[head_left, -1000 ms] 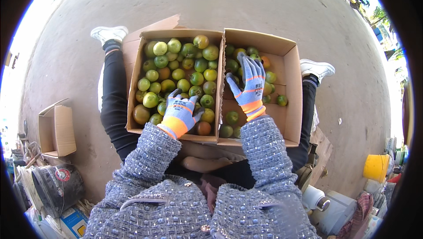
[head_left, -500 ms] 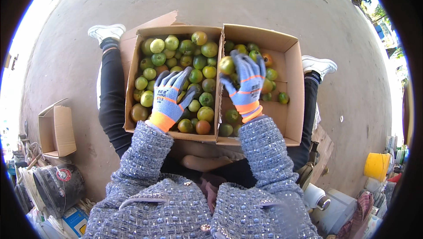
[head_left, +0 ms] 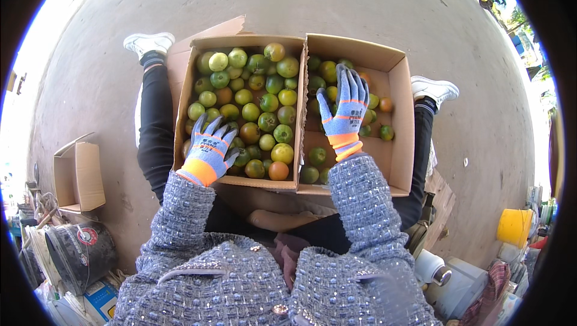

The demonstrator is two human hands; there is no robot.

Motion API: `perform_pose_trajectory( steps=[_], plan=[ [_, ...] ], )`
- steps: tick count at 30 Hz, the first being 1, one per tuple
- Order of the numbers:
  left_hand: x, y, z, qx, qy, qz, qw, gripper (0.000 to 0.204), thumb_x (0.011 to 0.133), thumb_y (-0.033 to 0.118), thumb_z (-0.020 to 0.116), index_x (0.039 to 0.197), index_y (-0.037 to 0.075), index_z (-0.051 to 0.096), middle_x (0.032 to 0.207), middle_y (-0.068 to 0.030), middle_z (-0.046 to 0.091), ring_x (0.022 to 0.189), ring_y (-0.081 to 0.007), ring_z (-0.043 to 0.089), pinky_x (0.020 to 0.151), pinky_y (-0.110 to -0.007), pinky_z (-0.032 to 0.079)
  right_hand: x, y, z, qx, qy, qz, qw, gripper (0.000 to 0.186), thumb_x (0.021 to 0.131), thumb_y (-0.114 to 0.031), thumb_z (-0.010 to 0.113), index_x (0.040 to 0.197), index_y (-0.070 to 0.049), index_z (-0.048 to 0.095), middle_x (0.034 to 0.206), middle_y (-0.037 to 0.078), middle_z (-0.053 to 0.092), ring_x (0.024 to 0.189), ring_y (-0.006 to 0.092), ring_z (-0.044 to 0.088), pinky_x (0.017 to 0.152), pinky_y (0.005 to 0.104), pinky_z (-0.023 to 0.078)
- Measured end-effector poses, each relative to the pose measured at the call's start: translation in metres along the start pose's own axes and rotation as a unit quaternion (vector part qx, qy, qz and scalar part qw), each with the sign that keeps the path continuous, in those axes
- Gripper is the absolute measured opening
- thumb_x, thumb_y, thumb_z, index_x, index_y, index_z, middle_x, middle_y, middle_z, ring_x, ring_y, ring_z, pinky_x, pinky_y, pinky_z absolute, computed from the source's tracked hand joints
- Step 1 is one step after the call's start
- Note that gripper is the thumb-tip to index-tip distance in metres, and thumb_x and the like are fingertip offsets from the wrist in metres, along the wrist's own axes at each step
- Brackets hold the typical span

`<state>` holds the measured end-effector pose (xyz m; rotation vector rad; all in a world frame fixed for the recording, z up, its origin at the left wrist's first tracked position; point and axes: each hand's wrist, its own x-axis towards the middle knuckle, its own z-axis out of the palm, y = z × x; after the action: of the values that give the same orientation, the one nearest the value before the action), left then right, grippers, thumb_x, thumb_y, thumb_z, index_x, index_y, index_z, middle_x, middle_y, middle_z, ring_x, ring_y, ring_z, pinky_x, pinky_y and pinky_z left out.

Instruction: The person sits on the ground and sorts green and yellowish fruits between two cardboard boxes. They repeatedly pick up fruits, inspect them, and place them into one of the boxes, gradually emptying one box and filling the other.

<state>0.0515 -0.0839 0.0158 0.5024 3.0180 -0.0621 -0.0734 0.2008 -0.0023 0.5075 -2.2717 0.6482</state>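
Note:
Two cardboard boxes stand side by side between my legs. The left box (head_left: 241, 42) holds many green, yellowish and orange-tinged tomatoes (head_left: 250, 111). In the right box (head_left: 393, 164) fewer tomatoes lie, mostly toward its far and left parts. My left hand (head_left: 208, 150), in a blue-grey and orange work glove, rests open with spread fingers over tomatoes at the left box's near left side. Gloved the same way, my right hand (head_left: 347, 108) is over the right box, fingers stretched and thumb apart. A yellow-green tomato (head_left: 331, 93) shows between its thumb and forefinger; other tomatoes under the palm are hidden.
A small open carton (head_left: 79, 176) stands on the concrete floor at left, above a black bucket (head_left: 81, 257). At right are a yellow container (head_left: 514, 226), a white bottle (head_left: 431, 266) and a translucent bin (head_left: 460, 287). My outstretched legs flank the boxes.
My left hand has moved left and nearer within the left box. The right hand, which held a tomato at the right box's left wall, has shifted right and its fingers have straightened.

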Motion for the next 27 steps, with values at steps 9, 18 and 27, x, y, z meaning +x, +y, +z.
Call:
perform_pose_trajectory(
  steps=[9, 18, 27],
  plan=[
    [0.006, -0.002, 0.004, -0.134, 0.107, -0.056, 0.984, 0.074, 0.081, 0.025, 0.07, 0.144, 0.007, 0.036, 0.115, -0.013, 0.061, 0.121, -0.0323, 0.048, 0.111, -0.048, 0.024, -0.002, -0.003, 0.0, 0.06, -0.017, -0.051, 0.997, 0.07, 0.075, -0.035, 0.072, 0.134, -0.005, 0.049, 0.132, 0.01, 0.053, 0.122, 0.0308, 0.046, 0.106, 0.0476, 0.031],
    [0.077, 0.08, 0.038, -0.923, 0.192, -0.055, 0.329, 0.04, 0.1, 0.005, 0.04, 0.14, 0.0, 0.042, 0.131, -0.0074, 0.052, 0.115, -0.0116, 0.051, 0.102, -0.02, 0.04, -0.007, -0.045, -0.007, 0.178, -0.139, -0.207, 0.952, 0.077, 0.069, -0.048, 0.072, 0.131, -0.007, 0.051, 0.126, 0.01, 0.055, 0.118, 0.0274, 0.05, 0.105, 0.0495, 0.035],
    [0.009, 0.031, -0.013, -0.066, 0.029, -0.013, 0.997, 0.063, 0.079, 0.034, 0.07, 0.133, 0.008, 0.05, 0.118, -0.0118, 0.062, 0.118, -0.028, 0.052, 0.11, -0.048, 0.026, 0.013, 0.004, -0.01, -0.082, 0.124, 0.024, 0.989, 0.073, 0.078, -0.037, 0.072, 0.136, -0.001, 0.044, 0.131, 0.012, 0.052, 0.12, 0.0303, 0.048, 0.107, 0.0518, 0.028]
  ],
)
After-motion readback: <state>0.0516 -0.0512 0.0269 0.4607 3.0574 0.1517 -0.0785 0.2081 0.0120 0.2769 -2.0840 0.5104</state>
